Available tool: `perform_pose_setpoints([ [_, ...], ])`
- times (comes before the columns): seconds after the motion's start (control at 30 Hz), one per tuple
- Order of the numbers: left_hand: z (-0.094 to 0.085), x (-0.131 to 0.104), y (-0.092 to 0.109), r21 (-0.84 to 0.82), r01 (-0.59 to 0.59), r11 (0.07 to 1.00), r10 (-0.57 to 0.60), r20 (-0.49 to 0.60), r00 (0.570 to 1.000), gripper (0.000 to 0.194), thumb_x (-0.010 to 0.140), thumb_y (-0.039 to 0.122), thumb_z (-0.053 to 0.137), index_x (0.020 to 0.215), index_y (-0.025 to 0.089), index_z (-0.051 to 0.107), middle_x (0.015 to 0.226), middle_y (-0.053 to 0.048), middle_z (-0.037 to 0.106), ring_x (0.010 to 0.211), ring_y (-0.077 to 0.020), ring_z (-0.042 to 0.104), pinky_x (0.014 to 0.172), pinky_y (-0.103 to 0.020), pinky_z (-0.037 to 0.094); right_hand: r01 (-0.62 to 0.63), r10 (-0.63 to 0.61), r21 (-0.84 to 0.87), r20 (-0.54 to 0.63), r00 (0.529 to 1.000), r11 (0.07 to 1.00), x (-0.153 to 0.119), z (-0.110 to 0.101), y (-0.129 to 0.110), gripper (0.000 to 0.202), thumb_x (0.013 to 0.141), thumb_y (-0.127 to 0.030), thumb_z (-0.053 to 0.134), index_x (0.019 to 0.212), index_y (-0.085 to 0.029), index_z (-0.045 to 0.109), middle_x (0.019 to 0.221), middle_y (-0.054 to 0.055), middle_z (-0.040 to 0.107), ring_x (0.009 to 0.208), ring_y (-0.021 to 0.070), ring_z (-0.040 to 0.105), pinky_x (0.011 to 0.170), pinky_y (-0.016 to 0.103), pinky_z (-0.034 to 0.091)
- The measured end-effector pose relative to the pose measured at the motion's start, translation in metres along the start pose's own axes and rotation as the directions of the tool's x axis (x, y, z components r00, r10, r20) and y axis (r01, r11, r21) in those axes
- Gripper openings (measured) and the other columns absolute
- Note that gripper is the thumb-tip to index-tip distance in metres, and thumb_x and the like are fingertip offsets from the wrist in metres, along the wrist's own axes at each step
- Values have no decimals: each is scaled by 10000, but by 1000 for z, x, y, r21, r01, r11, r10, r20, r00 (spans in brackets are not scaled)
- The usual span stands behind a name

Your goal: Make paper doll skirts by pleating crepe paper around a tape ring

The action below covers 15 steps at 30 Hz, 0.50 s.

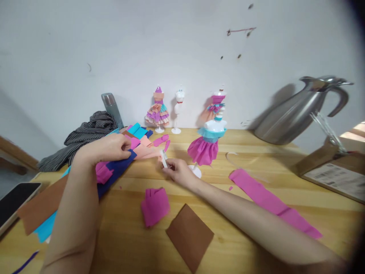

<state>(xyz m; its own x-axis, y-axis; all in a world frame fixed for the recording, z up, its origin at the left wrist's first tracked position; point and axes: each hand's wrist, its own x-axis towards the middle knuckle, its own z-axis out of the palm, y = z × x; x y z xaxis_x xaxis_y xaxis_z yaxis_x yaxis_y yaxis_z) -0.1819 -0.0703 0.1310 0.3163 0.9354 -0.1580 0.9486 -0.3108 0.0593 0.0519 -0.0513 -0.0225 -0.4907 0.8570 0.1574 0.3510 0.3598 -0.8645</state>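
Observation:
My left hand (115,146) is at the pile of coloured crepe paper, its fingers closed at the edge of the dark blue paper (118,171); what they pinch is too small to tell. In my right hand (179,171) is a small white object (163,158), gripped near a strip of peach paper (145,151). Just right of that hand stands a mini mannequin (214,127) with a turquoise top and magenta skirt (203,151). A magenta piece (155,207) and a brown sheet (189,236) lie nearer to me.
Smaller mannequins (158,108) stand by the wall. A steel jug (291,110) and cardboard box (336,171) are right, beside a long magenta strip (273,201). At left are striped cloth (88,133), a flask (112,108) and a phone (17,201).

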Motion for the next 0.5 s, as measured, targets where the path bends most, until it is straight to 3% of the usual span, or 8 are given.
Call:
perform_pose_setpoints([
  [0.07,3,2,-5,8,52,999,-52,27,998,209,760,371,518,687,185,581,674,-31,585,630,-184,526,576,-291,346,-34,34,110,-2,999,993,-4,-5,-6,116,798,-268,535,781,-160,575,574,-45,481,442,95,464,456,217,343],
  [0.13,6,3,2,-12,65,998,-65,-57,996,340,778,430,526,951,165,649,960,-98,674,887,-263,607,735,-328,429,-50,50,206,8,999,977,-10,-11,-15,176,791,-332,543,804,-159,565,576,-50,478,404,81,442,420,209,335],
  [0.2,10,3,21,-46,-30,999,20,-196,980,507,802,443,529,1230,174,558,1254,-127,602,1167,-307,531,927,-376,412,-54,51,283,18,999,958,-19,-18,-25,240,776,-398,568,791,-159,554,596,-43,502,385,62,419,403,202,318],
  [0.27,18,3,47,-101,-231,968,197,-272,942,676,780,442,602,1385,206,412,1426,-118,478,1290,-295,445,1003,-368,385,-49,41,344,30,999,938,-30,-27,-37,302,774,-457,588,792,-157,558,638,-27,544,371,41,392,389,194,286],
  [0.37,32,6,83,-131,-412,902,334,-396,855,751,772,433,674,1403,179,356,1407,-143,481,1277,-297,451,1004,-388,393,-54,32,423,58,998,905,-50,-45,-53,346,764,-487,646,786,-147,583,661,-16,570,358,21,368,366,185,237],
  [0.5,38,6,106,-234,-431,871,314,-409,857,419,791,269,650,1175,161,523,1091,-87,639,954,-240,599,747,-321,465,-132,111,397,75,991,908,-79,-79,-64,415,737,-506,714,905,-136,629,681,-3,594,365,22,366,349,178,250],
])
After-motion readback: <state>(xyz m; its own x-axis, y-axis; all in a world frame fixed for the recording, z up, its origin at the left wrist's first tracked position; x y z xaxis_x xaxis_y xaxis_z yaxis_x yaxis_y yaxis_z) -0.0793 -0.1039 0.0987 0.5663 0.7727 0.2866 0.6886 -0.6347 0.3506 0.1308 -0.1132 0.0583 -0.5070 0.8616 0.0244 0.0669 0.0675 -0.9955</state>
